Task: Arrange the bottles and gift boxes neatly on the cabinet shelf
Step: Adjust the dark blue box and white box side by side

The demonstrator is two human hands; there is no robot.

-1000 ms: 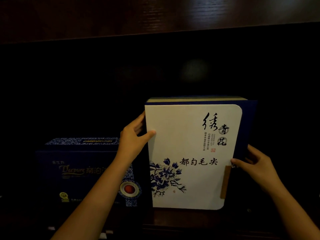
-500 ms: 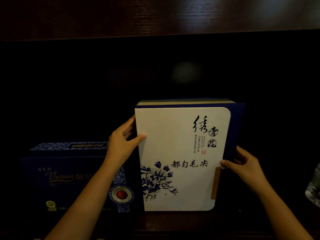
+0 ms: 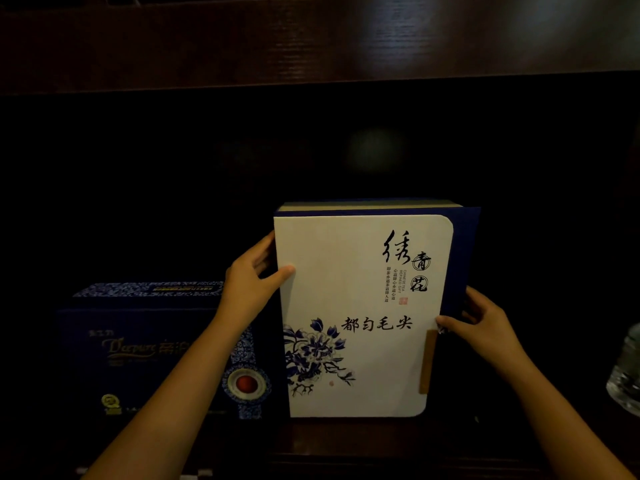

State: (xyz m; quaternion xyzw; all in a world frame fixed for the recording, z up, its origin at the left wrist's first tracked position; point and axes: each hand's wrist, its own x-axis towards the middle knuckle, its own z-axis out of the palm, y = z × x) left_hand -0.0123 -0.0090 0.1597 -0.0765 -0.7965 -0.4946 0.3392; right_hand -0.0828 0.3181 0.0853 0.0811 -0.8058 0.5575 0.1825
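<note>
A tall white gift box (image 3: 349,278) with blue flowers and black calligraphy stands upright on the dark wooden shelf (image 3: 346,441). My left hand (image 3: 251,284) grips its left edge, thumb on the front face. My right hand (image 3: 485,327) grips its right edge lower down, thumb near the wooden clasp. To its left a lower dark blue gift box (image 3: 138,351) with gold lettering and a red medallion stands close beside it, partly hidden by my left forearm. A clear plastic bottle (image 3: 627,375) shows at the right edge.
The cabinet interior behind the boxes is dark and deep. A wooden board (image 3: 311,39) closes the compartment from above. The shelf front edge runs along the bottom of the view.
The view has shifted a little, so the box sits slightly left in the frame and the bottle has come into sight at the right. Both hands keep the same hold.
</note>
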